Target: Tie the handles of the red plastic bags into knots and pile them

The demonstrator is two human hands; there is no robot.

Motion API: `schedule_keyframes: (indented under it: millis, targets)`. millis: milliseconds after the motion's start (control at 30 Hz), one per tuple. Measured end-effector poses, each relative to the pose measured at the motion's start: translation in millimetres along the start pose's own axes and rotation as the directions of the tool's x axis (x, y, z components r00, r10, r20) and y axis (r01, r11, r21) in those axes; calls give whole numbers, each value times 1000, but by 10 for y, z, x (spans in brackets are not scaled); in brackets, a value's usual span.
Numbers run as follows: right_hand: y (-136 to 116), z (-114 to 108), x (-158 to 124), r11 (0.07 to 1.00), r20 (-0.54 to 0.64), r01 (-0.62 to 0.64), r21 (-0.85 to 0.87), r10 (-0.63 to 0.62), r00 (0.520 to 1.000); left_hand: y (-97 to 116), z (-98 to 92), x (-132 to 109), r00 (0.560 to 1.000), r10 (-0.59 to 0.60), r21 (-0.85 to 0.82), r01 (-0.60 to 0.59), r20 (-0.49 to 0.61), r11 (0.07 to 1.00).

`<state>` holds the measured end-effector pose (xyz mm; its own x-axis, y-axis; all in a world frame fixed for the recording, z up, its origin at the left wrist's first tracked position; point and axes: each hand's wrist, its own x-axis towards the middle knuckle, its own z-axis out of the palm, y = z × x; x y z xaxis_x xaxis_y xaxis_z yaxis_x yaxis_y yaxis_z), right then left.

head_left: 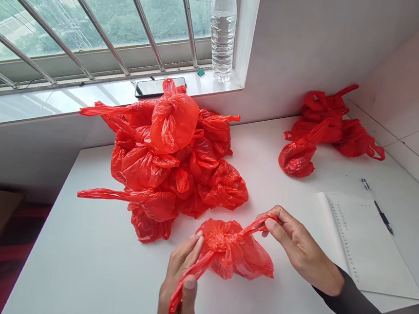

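Observation:
A red plastic bag (235,254) lies on the white table in front of me, its handles twisted together in a knot at the top. One handle is pinched between the thumb and fingers of my right hand (297,245) and stretches up to the right. The other handle runs down to the left into my left hand (182,281), which grips it between thumb and palm while the fingertips rest near the bag's side. What is inside the bag cannot be made out. Just behind it rises a pile of knotted red plastic bags (175,124).
More red bags (297,157) sit at the back right by the wall. An open notebook (374,244) and a pen (383,217) lie on the table (86,258) at right. On the windowsill are a water bottle (221,45) and a phone (151,88). Metal bars cross the window.

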<state>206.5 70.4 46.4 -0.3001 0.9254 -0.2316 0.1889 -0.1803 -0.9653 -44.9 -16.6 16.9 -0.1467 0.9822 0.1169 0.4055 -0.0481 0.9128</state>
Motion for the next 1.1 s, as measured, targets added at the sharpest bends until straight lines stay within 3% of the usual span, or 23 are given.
schedule_keyframes:
  millis: [167, 267, 433, 567, 667, 833, 967, 1033, 1100]
  targets:
    - [2, 151, 12, 987, -22, 0, 161, 4, 1000, 6, 139, 105, 988, 70, 110, -86, 139, 990]
    - [-10, 222, 11, 937, -55, -33, 349, 56, 997, 18, 150, 146, 990, 92, 134, -106, 105, 985]
    - [-25, 323, 39, 736, -83, -108, 668, 218, 972, -1, 137, 152, 995, 90, 106, -93, 35, 990]
    - [20, 377, 67, 598, -15, -158, 786, 274, 961, -41, 156, 100, 998, 57, 28, -56, -41, 998]
    - [52, 373, 76, 543, 12, -167, 823, 278, 961, -89, 130, 70, 994, 82, 53, -78, -66, 996]
    - [82, 284, 89, 573, -20, -134, 809, 255, 967, -225, -35, 55, 980, 196, 207, -198, 29, 958]
    - [123, 225, 107, 606, -36, -131, 784, 256, 966, -225, -105, 23, 995, 82, 190, -71, -53, 979]
    - [151, 222, 106, 667, -64, -94, 739, 208, 976, -159, -96, 16, 997, 51, 184, -39, -60, 982]
    - [185, 242, 89, 783, -152, 5, 622, 115, 982, -85, -63, 26, 995, 97, 203, -94, -6, 975]
